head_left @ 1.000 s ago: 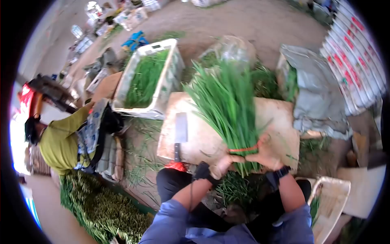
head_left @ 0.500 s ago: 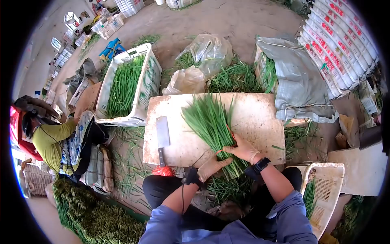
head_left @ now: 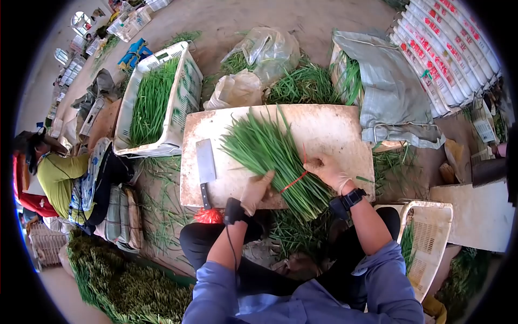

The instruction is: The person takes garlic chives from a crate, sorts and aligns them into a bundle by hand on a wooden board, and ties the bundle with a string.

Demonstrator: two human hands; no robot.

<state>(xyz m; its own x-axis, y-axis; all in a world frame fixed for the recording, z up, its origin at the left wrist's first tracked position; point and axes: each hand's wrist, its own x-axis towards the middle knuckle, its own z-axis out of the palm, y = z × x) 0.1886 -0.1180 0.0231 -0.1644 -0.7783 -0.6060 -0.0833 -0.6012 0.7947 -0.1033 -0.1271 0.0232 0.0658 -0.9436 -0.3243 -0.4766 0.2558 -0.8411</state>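
A bundle of long green stalks (head_left: 270, 156) lies slanted on a worn pale board (head_left: 334, 127), its leafy ends up and left, its cut ends over the near edge. Around its lower part runs a red band (head_left: 293, 181). My gloved right hand (head_left: 326, 171) is closed at the bundle's right side, pinching the band's loose end. On the left, my gloved left hand (head_left: 257, 191) rests against the stalks, fingers together and thumb up. A cleaver (head_left: 205, 162) with a dark handle lies at the board's left, beside red strands (head_left: 209, 216).
A white crate (head_left: 186, 73) of green stalks stands beyond the board's left. Plastic bags (head_left: 275, 54), loose greens (head_left: 307, 83) and a grey-covered box (head_left: 396, 92) lie behind. Another person (head_left: 62, 178) sits at left, near stacked bundles (head_left: 124, 281). A crate (head_left: 431, 232) stands at right.
The bundle has been lowered onto the board and tilted further left. My left hand has moved off the lower stalks to their left side; my right hand has shifted up to the band's end.
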